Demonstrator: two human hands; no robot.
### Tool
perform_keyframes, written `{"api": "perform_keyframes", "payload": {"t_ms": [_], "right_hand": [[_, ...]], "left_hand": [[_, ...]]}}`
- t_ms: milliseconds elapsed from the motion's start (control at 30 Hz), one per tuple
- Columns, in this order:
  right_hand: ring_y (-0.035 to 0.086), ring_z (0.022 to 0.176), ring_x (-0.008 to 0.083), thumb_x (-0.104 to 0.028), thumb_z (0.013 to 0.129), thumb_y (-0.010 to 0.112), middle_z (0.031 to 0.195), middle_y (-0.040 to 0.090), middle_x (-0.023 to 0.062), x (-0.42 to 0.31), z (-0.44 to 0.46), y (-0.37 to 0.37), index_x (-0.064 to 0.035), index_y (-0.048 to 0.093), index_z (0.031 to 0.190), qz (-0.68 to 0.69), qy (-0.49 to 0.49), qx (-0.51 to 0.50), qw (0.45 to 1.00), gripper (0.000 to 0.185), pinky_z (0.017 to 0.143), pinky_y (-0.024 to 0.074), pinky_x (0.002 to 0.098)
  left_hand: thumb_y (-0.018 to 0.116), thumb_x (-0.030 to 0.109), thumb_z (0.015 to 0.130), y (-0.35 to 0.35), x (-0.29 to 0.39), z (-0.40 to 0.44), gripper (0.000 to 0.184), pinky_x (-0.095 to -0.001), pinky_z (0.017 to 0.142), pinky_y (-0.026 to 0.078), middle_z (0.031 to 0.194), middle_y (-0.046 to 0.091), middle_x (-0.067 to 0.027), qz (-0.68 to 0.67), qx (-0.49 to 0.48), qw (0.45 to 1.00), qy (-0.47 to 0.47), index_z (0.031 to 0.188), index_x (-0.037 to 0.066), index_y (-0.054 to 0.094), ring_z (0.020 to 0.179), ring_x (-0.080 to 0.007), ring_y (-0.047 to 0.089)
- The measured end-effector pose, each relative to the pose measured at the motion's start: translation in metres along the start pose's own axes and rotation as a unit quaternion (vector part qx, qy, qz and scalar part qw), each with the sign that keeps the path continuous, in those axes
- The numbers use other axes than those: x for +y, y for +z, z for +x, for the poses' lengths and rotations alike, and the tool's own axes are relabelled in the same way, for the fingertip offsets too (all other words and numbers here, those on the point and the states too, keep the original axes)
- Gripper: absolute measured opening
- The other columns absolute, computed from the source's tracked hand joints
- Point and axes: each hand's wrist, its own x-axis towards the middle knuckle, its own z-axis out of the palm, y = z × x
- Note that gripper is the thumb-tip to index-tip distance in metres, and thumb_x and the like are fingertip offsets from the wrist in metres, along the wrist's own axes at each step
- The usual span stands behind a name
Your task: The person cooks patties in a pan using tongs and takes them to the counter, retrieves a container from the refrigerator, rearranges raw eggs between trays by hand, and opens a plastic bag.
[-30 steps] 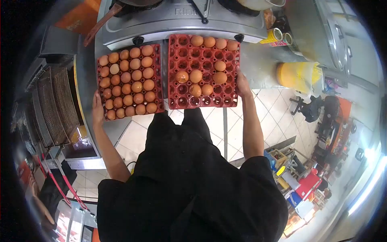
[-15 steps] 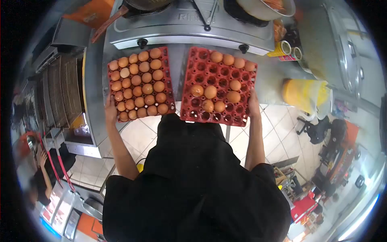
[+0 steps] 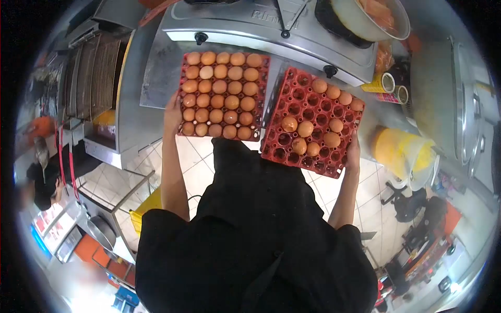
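Note:
Two red egg trays are side by side in front of the stove. Brown eggs (image 3: 219, 87) fill nearly the whole left egg tray (image 3: 265, 78). In the right egg tray (image 3: 296, 109), a few eggs (image 3: 306, 129) sit in scattered cups and along its far edge; many cups hold nothing. My left hand (image 3: 173, 116) grips the outer left edge of the fuller tray. On the outer right edge of the other tray, my right hand (image 3: 353, 154) is closed, fingers partly hidden beneath. The right tray is turned clockwise, leaving a narrow gap between the two.
A steel stove (image 3: 235, 23) with knobs runs along the back, with a pot (image 3: 389, 26) on its right side. Yellow cups (image 3: 380, 83) and a yellow-filled plastic container (image 3: 399, 151) stand at right. Wire racks (image 3: 94, 78) are at left. Another person (image 3: 44, 182) is at far left.
Both trays and my hands appear further right in view, partly because the camera has turned. The right tray is rotated more clockwise. Both hands keep their hold.

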Motion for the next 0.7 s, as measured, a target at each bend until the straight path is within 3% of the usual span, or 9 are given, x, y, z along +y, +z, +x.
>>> {"api": "perform_keyframes", "payload": {"t_ms": [133, 267, 300, 533, 633, 700], "right_hand": [[0.052, 0.106, 0.0208, -0.039, 0.094, 0.037, 0.123, 0.049, 0.0102, -0.011, -0.008, 0.012, -0.0015, 0.038, 0.128, 0.001, 0.011, 0.012, 1.0, 0.051, 0.088, 0.0443, 0.0339], [0.052, 0.107, 0.0214, -0.039, 0.094, 0.037, 0.123, 0.049, 0.0108, -0.012, -0.011, 0.013, -0.0017, 0.039, 0.127, -0.008, 0.017, 0.011, 1.0, 0.05, 0.089, 0.0441, 0.0345], [0.052, 0.107, 0.0217, -0.039, 0.094, 0.037, 0.123, 0.049, 0.011, -0.01, -0.009, 0.01, -0.0017, 0.039, 0.127, -0.012, 0.003, -0.003, 1.0, 0.05, 0.089, 0.044, 0.0347], [0.052, 0.107, 0.0216, -0.038, 0.093, 0.037, 0.124, 0.049, 0.0112, -0.006, -0.004, 0.005, -0.0019, 0.04, 0.127, -0.033, -0.005, 0.017, 0.999, 0.05, 0.088, 0.0439, 0.0345], [0.045, 0.113, 0.0207, -0.034, 0.095, 0.035, 0.128, 0.045, 0.0121, -0.011, -0.005, 0.006, 0.0021, 0.041, 0.126, -0.013, 0.016, 0.014, 1.0, 0.048, 0.096, 0.0363, 0.0324], [0.049, 0.109, 0.0207, -0.036, 0.094, 0.038, 0.125, 0.047, 0.0117, -0.013, -0.009, 0.011, 0.0005, 0.041, 0.126, -0.026, 0.003, 0.024, 0.999, 0.048, 0.092, 0.0397, 0.032]], "left_hand": [[0.038, 0.026, 0.094, 0.009, -0.011, 0.013, 0.035, -0.036, 0.093, 0.038, 0.119, 0.053, -0.0181, 0.029, 0.011, 0.999, 0.029, 0.123, 0.009, 0.049, 0.113, -0.0307, 0.049], [0.04, 0.027, 0.093, 0.017, -0.013, 0.028, 0.035, -0.0362, 0.093, 0.038, 0.119, 0.053, -0.0173, 0.0, -0.006, 1.0, 0.014, 0.122, 0.009, 0.049, 0.112, -0.0307, 0.049], [0.04, 0.027, 0.093, 0.008, 0.024, 0.016, 0.035, -0.0358, 0.093, 0.038, 0.119, 0.053, -0.0174, 0.014, -0.008, 1.0, 0.005, 0.12, 0.009, 0.05, 0.112, -0.0313, 0.049], [0.039, 0.032, 0.093, 0.011, 0.008, 0.023, 0.04, -0.0352, 0.095, 0.036, 0.119, 0.052, -0.0201, 0.029, -0.013, 0.999, 0.01, 0.121, 0.006, 0.05, 0.113, -0.0329, 0.048], [0.036, 0.037, 0.093, 0.012, 0.007, 0.024, 0.046, -0.0381, 0.093, 0.037, 0.115, 0.054, -0.0227, 0.055, 0.03, 0.997, 0.034, 0.119, 0.002, 0.05, 0.11, -0.0378, 0.049], [0.033, 0.04, 0.094, 0.005, 0.013, 0.027, 0.05, -0.0403, 0.091, 0.037, 0.115, 0.052, -0.0253, 0.07, -0.006, 0.997, -0.043, 0.117, -0.001, 0.051, 0.109, -0.0405, 0.047]]}}
